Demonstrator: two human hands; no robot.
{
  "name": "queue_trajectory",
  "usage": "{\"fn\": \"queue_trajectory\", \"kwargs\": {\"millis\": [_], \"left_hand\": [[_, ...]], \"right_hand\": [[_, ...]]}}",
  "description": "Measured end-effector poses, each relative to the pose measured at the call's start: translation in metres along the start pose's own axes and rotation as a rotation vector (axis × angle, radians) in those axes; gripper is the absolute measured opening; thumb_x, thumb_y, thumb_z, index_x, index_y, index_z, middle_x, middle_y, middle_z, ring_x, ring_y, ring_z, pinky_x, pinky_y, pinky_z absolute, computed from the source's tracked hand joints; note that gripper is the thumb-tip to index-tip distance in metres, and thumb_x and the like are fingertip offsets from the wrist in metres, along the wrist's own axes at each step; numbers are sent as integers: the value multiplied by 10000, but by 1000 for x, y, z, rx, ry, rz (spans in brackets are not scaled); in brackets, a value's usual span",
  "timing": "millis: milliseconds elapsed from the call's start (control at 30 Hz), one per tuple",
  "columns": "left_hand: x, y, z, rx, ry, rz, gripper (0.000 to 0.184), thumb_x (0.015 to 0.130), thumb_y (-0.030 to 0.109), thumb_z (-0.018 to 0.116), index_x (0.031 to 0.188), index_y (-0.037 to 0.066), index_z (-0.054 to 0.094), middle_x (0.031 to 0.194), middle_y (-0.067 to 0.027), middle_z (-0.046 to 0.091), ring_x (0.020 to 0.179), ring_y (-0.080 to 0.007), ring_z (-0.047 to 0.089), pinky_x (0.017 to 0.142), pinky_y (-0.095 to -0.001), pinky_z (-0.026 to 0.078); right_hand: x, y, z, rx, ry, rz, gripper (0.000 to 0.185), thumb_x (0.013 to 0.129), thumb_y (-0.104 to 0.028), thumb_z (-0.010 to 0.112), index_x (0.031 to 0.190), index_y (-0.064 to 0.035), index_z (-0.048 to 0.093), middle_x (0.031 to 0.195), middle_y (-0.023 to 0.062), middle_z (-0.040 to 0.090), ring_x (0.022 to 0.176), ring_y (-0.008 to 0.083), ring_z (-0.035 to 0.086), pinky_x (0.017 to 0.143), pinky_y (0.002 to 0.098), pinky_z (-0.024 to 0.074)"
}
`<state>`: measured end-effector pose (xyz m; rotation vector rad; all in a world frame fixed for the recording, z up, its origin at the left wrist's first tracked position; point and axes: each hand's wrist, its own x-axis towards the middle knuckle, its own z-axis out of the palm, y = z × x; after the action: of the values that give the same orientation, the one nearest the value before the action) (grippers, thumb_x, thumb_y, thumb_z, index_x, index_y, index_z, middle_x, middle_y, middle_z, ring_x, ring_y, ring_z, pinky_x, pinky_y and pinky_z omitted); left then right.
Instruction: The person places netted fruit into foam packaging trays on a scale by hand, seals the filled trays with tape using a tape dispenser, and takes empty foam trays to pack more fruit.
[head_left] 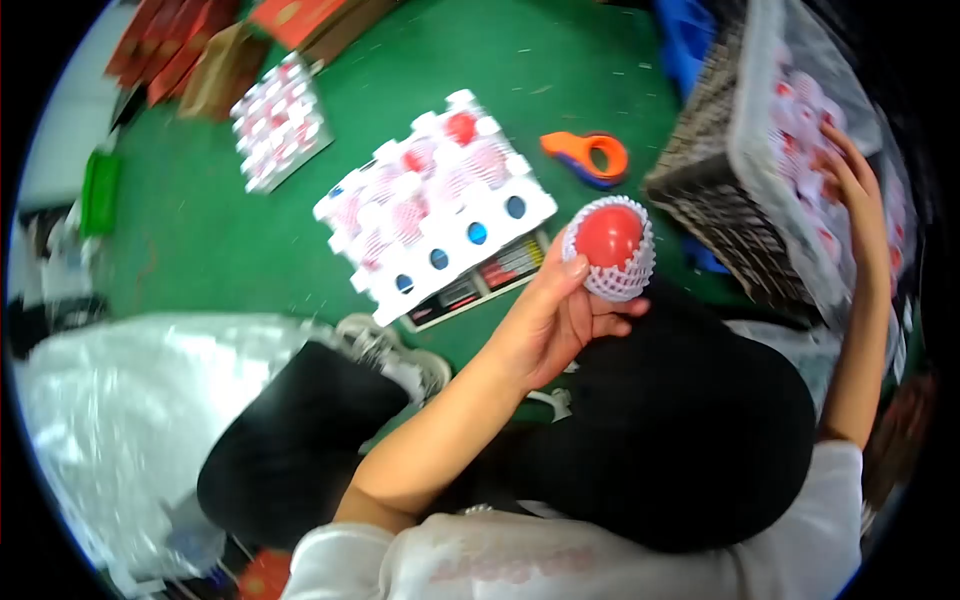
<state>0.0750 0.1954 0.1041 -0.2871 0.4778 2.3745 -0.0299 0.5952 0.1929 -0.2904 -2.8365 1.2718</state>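
My left hand (560,315) is closed around a red fruit (609,238), which sits upright in a white foam net sleeve with its smooth top bare. At the right, my right hand (852,185) reaches into a lined basket, its fingers apart over several netted fruits (798,120). Whether those fingertips touch a fruit is hard to make out. In front of me a white foam tray (520,203) holds several netted red fruits in its pockets, with a row of empty round holes along the near side.
The dark woven basket (705,180) has a clear plastic liner. An orange tape dispenser (608,157) lies on the green floor (430,60). A second filled foam tray (283,125) and red boxes (295,20) are farther left. Plastic sheeting (130,400) covers the left foreground.
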Motion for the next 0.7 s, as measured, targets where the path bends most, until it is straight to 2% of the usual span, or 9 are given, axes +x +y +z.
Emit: {"fn": "queue_trajectory", "kwargs": {"millis": [67,100,233,300,433,600,633,667,700], "left_hand": [[-7,9,-30,29,40,71,709,918,463,620,1480,189,285,1331,-90,550,1174,-337,606,899,-431,525],[-12,20,-39,67,149,138,697,898,464,640,1415,61,402,1252,-160,603,1169,-395,591,906,-459,537],[-24,91,-89,910,557,380,648,874,363,695,1386,84,411,1166,-104,621,964,-225,624,775,-336,509],[-19,101,-100,1295,661,341,647,787,342,779,1298,88,475,1120,-100,604,1041,-209,562,879,-338,445],[4,70,-104,2132,730,458,590,678,262,804,1174,78,544,1065,-205,623,1049,-377,595,897,-451,458],[19,38,-101,2433,852,469,527,608,153,832,1046,58,556,957,-183,587,940,-390,559,823,-485,438],[20,36,-93,2414,853,369,477,627,112,798,1039,49,567,1046,-219,590,1004,-418,556,861,-486,444],[18,32,-105,2518,791,564,460,647,67,750,1071,34,574,1173,-272,560,1079,-459,539,925,-494,439],[16,32,-106,2430,725,524,469,665,39,707,1113,23,566,1256,-303,516,1133,-489,512,969,-503,427]], "right_hand": [[24,68,-22,-17,-36,87,394,981,-321,559,1332,-144,601,946,-34,649,723,22,493,609,169,351],[19,78,-15,-24,14,124,396,985,-324,556,1334,-142,598,953,-35,650,723,20,495,613,165,351],[15,101,-24,-87,-22,57,396,986,-327,552,1321,-122,601,969,-22,654,735,38,513,630,169,354],[13,92,-22,-60,-26,6,386,979,-326,557,1296,-114,613,976,-13,657,744,56,526,654,184,370],[9,80,-14,-130,40,36,372,967,-328,557,1271,-127,627,994,-15,671,759,65,544,675,207,394],[4,92,-25,-138,99,-53,374,938,-261,604,1249,-53,632,1099,51,679,1013,151,619,856,295,493],[10,105,-38,-266,126,-127,384,914,-274,628,1212,-32,649,1062,104,700,973,186,652,834,318,508],[9,96,-50,-386,177,-90,364,894,-274,635,1157,-25,672,1014,129,708,927,207,667,818,329,518],[10,86,-61,-492,218,-59,347,874,-274,641,1102,-17,695,965,153,717,882,229,681,803,340,528]]}}
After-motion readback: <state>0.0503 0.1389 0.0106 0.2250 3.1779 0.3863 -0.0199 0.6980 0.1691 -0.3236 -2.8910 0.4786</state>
